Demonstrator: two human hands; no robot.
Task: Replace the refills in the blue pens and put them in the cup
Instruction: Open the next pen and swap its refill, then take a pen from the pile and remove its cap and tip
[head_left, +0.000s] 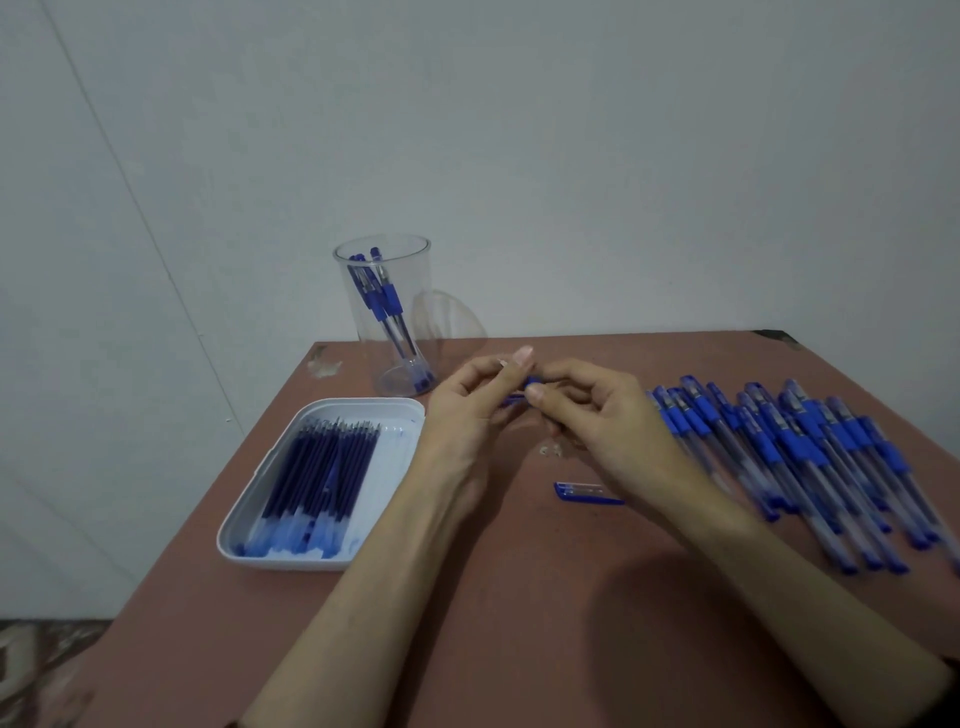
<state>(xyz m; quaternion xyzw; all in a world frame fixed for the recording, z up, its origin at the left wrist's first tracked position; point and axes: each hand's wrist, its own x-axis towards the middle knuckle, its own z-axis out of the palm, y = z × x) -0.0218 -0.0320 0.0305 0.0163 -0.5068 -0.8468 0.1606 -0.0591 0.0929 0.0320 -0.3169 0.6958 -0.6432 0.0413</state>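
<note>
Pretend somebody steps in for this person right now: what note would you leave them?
Left hand and right hand both pinch one blue pen above the table, a cap lying loose nearby.
Refills lie in the white tray on the left; a pile of pens lies on the right.
Done: a few pens stand in the cup.
Left: finish this pen, then probably the pile.

I see both bare forearms reach in from the lower edge and converge. The left hand (467, 415) and right hand (597, 421) meet fingertip to fingertip, fingers curled, both pinching one blue pen (517, 398).
</note>
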